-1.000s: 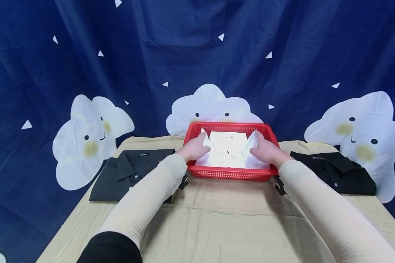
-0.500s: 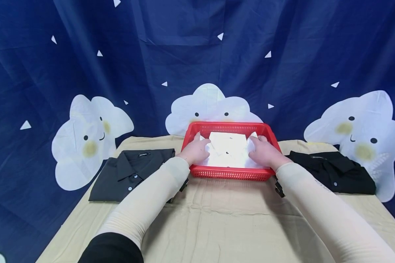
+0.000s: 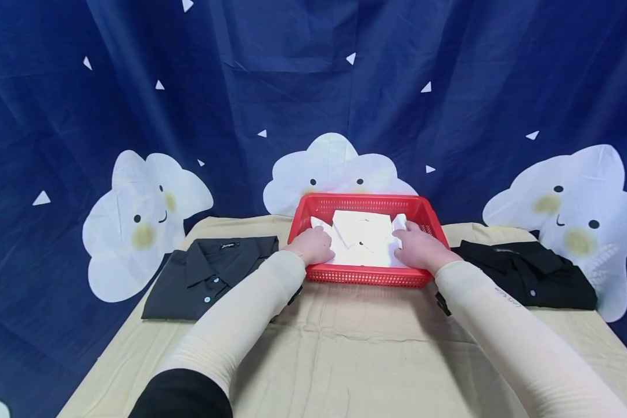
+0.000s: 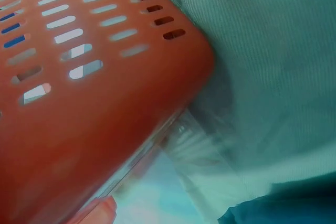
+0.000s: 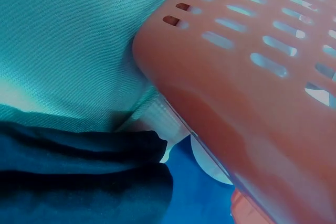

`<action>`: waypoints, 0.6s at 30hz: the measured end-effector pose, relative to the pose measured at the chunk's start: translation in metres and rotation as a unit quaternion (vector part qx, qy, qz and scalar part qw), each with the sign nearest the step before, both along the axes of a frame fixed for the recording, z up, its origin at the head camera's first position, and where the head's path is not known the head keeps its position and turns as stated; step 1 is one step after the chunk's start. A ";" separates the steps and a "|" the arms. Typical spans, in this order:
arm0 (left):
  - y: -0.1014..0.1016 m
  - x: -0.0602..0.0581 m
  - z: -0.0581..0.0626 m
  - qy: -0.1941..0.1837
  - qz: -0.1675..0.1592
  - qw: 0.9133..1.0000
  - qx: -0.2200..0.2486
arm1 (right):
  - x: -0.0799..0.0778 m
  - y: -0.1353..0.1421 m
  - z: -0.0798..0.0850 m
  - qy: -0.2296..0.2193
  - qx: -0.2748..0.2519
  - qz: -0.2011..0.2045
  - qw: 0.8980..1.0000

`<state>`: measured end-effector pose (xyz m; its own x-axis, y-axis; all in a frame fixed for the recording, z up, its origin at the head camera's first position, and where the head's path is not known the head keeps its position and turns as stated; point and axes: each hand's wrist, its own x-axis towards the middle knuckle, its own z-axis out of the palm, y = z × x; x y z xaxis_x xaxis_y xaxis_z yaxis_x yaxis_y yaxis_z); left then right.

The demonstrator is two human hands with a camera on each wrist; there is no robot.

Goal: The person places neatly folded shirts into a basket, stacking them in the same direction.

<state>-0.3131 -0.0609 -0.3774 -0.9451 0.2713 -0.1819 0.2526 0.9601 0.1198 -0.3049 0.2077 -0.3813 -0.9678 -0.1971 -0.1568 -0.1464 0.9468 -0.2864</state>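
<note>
A folded white shirt (image 3: 363, 235) lies in the red plastic basket (image 3: 366, 274), its collar toward the back. My left hand (image 3: 310, 245) reaches over the basket's left side and grips the shirt's left edge. On the opposite edge, my right hand (image 3: 417, 247) holds the shirt with thumb and fingers. White cloth stands up just beyond each hand. The fingertips of both hands are partly hidden by the cloth. Each wrist view shows mostly the slotted basket wall, with only a bit of a finger at the bottom.
A folded dark grey shirt (image 3: 188, 290) lies left of the basket, partly behind the left arm. On the right is a folded black shirt (image 3: 540, 276). Beige cloth (image 3: 366, 360) covers the table. A navy curtain (image 3: 303, 69) with clouds hangs close behind.
Both hands have come slightly nearer to each other and lower toward the basket's front, drawing in the white shirt's side edges. The basket and the dark shirts stay in place.
</note>
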 end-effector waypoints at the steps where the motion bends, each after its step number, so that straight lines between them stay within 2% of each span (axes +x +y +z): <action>1: 0.000 0.000 0.000 -0.004 -0.001 1.000 -0.005 | 0.000 0.000 0.000 0.000 0.004 0.001 1.000; 9: 0.000 -0.001 -0.002 -0.049 -0.004 0.999 -0.003 | 0.000 -0.001 0.000 -0.005 0.026 0.015 1.000; 16: -0.001 -0.001 -0.001 -0.058 -0.036 0.998 -0.006 | 0.000 0.000 -0.001 -0.006 0.031 0.016 0.999; 18: 0.000 -0.003 -0.003 -0.060 -0.037 0.998 -0.001 | 0.000 0.000 -0.001 -0.005 0.030 0.014 0.999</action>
